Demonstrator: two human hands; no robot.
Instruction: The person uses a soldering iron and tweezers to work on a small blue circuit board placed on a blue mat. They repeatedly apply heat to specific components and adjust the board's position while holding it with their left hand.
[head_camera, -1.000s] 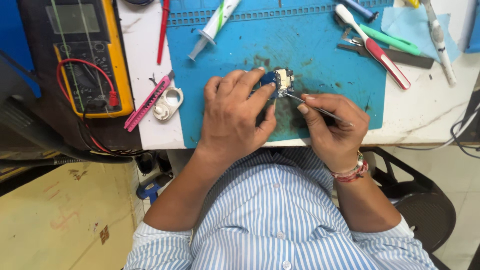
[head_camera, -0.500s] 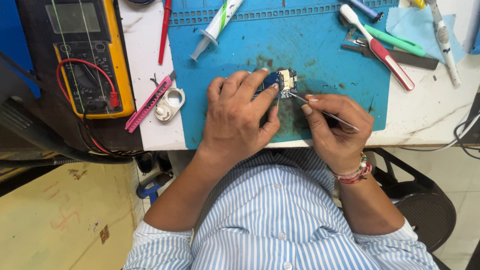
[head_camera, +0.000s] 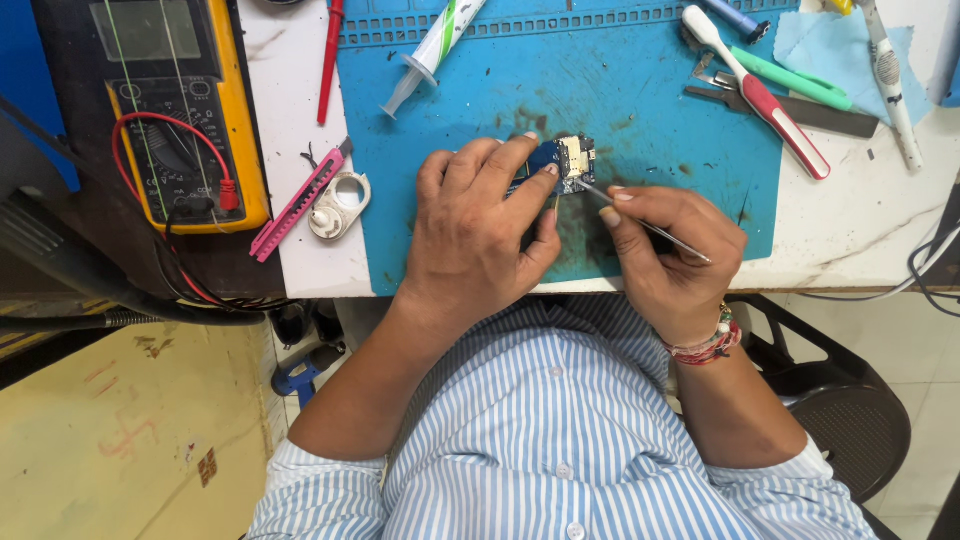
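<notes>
The left hand (head_camera: 475, 235) lies palm-down on the blue work mat (head_camera: 640, 90), fingers pressed onto a small circuit board (head_camera: 568, 162) and pinning it flat. The board sits near the middle of the mat, a little toward the bench's front edge, partly covered by those fingers. The right hand (head_camera: 672, 265) grips a thin metal tool (head_camera: 640, 220) in a pen hold, fingers clenched around its shaft; the tip touches the board's right edge.

Toward the mat's back edge lies a syringe (head_camera: 432, 52), tilted. At the mat's back right corner rest a red-and-white toothbrush (head_camera: 760, 90) and a green-handled tool (head_camera: 795, 82), just beside each other. Left of the mat, on the white bench top, lie a pink utility knife (head_camera: 295, 205) and a small white ring part (head_camera: 340, 202), touching. A yellow multimeter (head_camera: 165, 105) occupies the bench's left end.
</notes>
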